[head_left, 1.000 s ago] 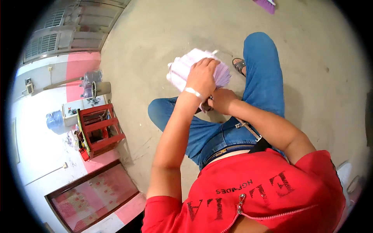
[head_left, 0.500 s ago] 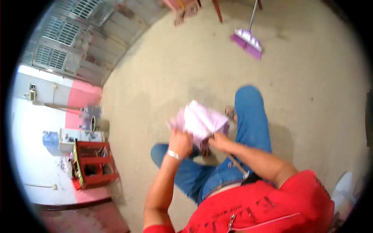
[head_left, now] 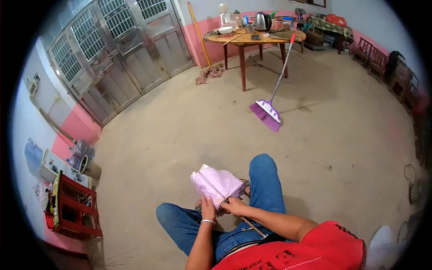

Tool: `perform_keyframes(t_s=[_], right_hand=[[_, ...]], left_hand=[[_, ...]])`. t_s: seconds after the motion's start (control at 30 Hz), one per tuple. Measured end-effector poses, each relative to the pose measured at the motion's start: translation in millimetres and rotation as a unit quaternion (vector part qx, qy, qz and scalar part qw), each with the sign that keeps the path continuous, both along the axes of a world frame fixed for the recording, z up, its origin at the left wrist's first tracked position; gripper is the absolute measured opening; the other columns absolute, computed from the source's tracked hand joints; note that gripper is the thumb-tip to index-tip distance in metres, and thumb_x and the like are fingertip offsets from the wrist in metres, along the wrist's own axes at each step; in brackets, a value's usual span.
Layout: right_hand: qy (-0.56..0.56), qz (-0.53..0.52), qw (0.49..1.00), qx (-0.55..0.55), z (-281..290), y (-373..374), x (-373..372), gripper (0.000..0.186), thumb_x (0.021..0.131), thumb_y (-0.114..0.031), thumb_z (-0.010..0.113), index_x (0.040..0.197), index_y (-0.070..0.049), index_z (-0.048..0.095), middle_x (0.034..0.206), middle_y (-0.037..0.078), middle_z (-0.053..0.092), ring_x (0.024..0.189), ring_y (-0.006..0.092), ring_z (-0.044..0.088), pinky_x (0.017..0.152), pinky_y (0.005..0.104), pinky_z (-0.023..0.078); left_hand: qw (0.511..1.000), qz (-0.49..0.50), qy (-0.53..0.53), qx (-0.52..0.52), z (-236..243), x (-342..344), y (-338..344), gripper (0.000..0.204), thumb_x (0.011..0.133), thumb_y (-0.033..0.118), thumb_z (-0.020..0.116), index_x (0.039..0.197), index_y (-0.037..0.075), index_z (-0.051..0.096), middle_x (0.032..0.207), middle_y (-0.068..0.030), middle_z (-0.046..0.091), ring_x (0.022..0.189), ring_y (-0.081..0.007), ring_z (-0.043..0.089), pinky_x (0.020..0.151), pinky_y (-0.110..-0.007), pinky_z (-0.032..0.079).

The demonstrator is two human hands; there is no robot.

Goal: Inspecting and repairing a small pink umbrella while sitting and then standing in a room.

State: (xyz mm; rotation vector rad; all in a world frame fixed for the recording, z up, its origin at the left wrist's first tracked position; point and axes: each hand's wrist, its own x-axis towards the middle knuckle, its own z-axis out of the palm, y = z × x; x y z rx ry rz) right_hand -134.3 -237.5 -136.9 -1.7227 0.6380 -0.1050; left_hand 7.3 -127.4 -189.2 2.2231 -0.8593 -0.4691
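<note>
Since a second ago, the left hand (head_left: 208, 208) has dropped from atop the pink cloth bundle (head_left: 223, 181) to its near left edge; whether it pinches cannot be told. The right hand (head_left: 234, 206) is clamped at its near right corner. Knees (head_left: 263, 170) flank it. Probably light, soft and slippery, it suits holding at that corner.
</note>
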Motion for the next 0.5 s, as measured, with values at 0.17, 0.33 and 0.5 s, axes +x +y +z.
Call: perform_keyframes(t_s=[0.17, 0.33, 0.5], right_hand=[[0.027, -0.072, 0.98, 0.186, 6, -10, -4, 0.027, 0.083, -0.032, 0.055, 0.071, -0.008, 0.054, 0.054, 0.003, 0.05, 0.037, 0.0111, 0.042, 0.035, 0.029, 0.033], [0.038, -0.102, 0.979, 0.169, -8, -15, -10, 0.026, 0.081, -0.029, 0.056, 0.072, -0.005, 0.054, 0.054, 0.004, 0.05, 0.036, 0.0127, 0.043, 0.034, 0.0308, 0.034], [0.051, -0.106, 0.976, 0.181, -12, -19, -14, 0.021, 0.081, -0.026, 0.055, 0.076, -0.005, 0.054, 0.054, 0.004, 0.049, 0.034, 0.0128, 0.04, 0.033, 0.0306, 0.031]], left_hand=[[0.994, 0.026, -0.016, 0.106, -23, -2, 33, 0.038, 0.084, 0.04, 0.054, 0.089, 0.005, 0.069, 0.089, -0.0231, 0.065, 0.084, -0.0403, 0.062, 0.077, -0.046, 0.05], [0.973, 0.16, -0.052, -0.158, 161, -13, 3, 0.022, 0.086, 0.021, 0.061, 0.089, 0.0, 0.063, 0.082, -0.0186, 0.066, 0.077, -0.0294, 0.066, 0.07, -0.037, 0.049], [0.806, 0.029, -0.246, -0.538, 375, -57, 31, 0.033, 0.099, 0.02, 0.037, 0.118, -0.003, 0.052, 0.108, -0.0132, 0.058, 0.094, -0.015, 0.054, 0.084, -0.026, 0.045]])
